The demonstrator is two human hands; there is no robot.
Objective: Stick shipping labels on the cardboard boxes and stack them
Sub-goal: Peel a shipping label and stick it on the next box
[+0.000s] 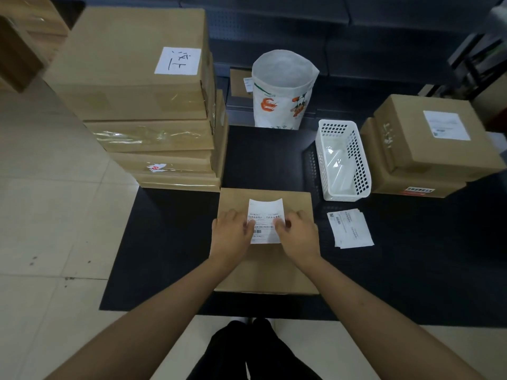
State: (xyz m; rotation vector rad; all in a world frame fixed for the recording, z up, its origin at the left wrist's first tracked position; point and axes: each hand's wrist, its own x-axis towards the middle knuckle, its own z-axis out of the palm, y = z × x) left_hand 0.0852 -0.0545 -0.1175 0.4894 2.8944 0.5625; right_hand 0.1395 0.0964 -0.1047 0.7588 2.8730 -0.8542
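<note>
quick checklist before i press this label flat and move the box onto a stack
1. Label over the box top: ok, it sits near the middle of the top face.
2. Label flat: not ok, its far edge curls up off the cardboard.
3. Grip: ok, left hand and right hand each pinch a side edge of the label.
4. Label square to the box edges: ok, roughly parallel.
5. Adhesive exposed: cannot tell, the underside is hidden.
6. Stacking spot: ok, the tall stack on the left and the short stack on the right both show flat tops.
</note>
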